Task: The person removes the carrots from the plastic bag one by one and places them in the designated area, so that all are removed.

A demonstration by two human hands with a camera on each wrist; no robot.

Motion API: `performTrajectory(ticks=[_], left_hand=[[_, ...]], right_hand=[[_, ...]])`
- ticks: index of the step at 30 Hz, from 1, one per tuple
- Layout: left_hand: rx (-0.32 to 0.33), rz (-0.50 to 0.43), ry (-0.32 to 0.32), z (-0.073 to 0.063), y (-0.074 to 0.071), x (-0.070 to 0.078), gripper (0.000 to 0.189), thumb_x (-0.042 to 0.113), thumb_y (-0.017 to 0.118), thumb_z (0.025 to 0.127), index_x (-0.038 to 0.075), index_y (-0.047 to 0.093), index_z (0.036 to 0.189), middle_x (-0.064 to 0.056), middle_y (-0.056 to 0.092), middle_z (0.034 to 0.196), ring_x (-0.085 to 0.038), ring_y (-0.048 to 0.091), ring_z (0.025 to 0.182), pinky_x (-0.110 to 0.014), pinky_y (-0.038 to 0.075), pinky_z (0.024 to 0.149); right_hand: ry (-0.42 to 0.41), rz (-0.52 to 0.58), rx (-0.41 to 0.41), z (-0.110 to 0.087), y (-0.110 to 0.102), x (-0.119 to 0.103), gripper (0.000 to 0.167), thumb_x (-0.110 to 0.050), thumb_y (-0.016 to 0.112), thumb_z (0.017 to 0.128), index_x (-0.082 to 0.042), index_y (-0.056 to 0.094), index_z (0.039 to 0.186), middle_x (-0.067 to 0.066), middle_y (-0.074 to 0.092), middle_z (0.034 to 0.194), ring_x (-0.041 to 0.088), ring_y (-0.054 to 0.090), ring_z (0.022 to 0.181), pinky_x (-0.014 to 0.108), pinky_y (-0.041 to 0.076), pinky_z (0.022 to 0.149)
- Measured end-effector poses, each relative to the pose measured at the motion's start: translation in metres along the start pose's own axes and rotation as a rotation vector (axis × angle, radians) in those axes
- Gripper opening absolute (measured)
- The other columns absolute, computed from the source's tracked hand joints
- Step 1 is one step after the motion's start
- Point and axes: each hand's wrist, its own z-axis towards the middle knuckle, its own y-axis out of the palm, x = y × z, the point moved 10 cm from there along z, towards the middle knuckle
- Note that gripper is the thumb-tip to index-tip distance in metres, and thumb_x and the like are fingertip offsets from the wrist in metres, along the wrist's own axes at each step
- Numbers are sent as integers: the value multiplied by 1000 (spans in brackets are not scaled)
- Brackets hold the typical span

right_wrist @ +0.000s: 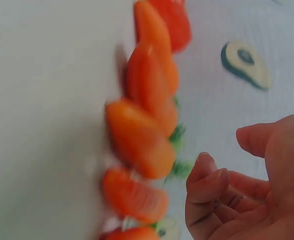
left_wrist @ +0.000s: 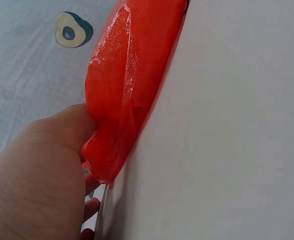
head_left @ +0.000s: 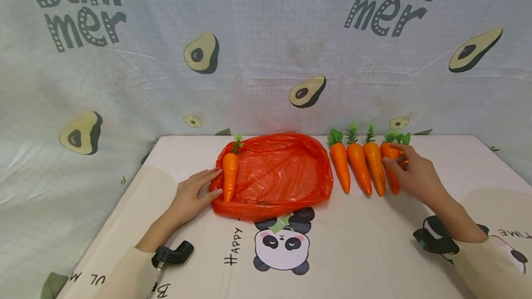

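Observation:
A red plastic bag (head_left: 270, 211), its top spread wide, lies mid-table with one orange carrot (head_left: 230, 175) with green leaves along its left inside edge. My left hand (head_left: 194, 197) rests at the bag's left rim, with thumb and fingers touching the plastic. In the left wrist view the thumb lies against the bag (left_wrist: 124, 75). Several carrots (head_left: 340, 165) stand in a row right of the bag, tops away from me. Over the right end of that row is my right hand (head_left: 420, 174), partly covering the last carrots. The right wrist view shows its thumb and fingers apart, holding nothing.
The white tabletop (head_left: 353, 248) carries a printed panda (head_left: 282, 246) and lettering in front of the bag. A pale cloth (head_left: 257, 50) with avocado prints hangs behind the table. Each wrist wears a black device (head_left: 172, 254).

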Motion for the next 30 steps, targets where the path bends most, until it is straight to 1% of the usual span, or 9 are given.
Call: performTrajectory(ticks=[5, 9, 11, 18, 24, 30], left_hand=[[3, -7, 1, 0, 1, 0, 57, 34, 66, 89, 11, 51, 139, -16, 47, 141, -37, 36, 131, -58, 24, 99], [3, -9, 2, 0, 1, 1, 57, 35, 66, 89, 11, 51, 139, -16, 47, 141, -37, 36, 131, -58, 23, 99], [0, -9, -3, 0, 2, 1, 57, 35, 65, 89, 12, 51, 139, -16, 47, 141, -37, 35, 132, -58, 23, 99], [-5, 1, -7, 1, 2, 0, 57, 36, 65, 89, 12, 51, 140, -16, 47, 141, -37, 35, 132, -58, 23, 100], [-2, 3, 0, 1, 2, 0, 57, 35, 65, 89, 12, 51, 140, -16, 47, 141, -37, 35, 132, -58, 23, 99], [2, 0, 3, 1, 2, -1, 57, 35, 65, 89, 12, 51, 140, -16, 47, 141, -37, 35, 132, -58, 24, 99]], right_hand=[[-49, 40, -6, 5, 9, -34, 51, -28, 54, 99, 2, 41, 137, 18, 61, 94, 25, 58, 69, 31, 46, 49], [-72, 56, -14, 9, 19, -57, 49, -27, 54, 99, 0, 42, 138, 16, 62, 94, 24, 58, 70, 30, 47, 52], [-79, 69, -23, 11, 26, -66, 48, -25, 55, 98, -2, 42, 138, 14, 63, 94, 24, 59, 71, 30, 48, 53], [-94, 104, -64, 18, 50, -98, 49, -25, 59, 96, -5, 44, 138, 11, 61, 93, 23, 55, 73, 29, 51, 59], [-102, 146, -89, 22, 69, -122, 49, -26, 61, 95, -6, 44, 137, 9, 60, 92, 22, 56, 73, 27, 52, 57], [-132, 148, -87, 23, 84, -148, 49, -26, 63, 93, -6, 47, 135, 6, 58, 84, 20, 53, 67, 27, 51, 57]])
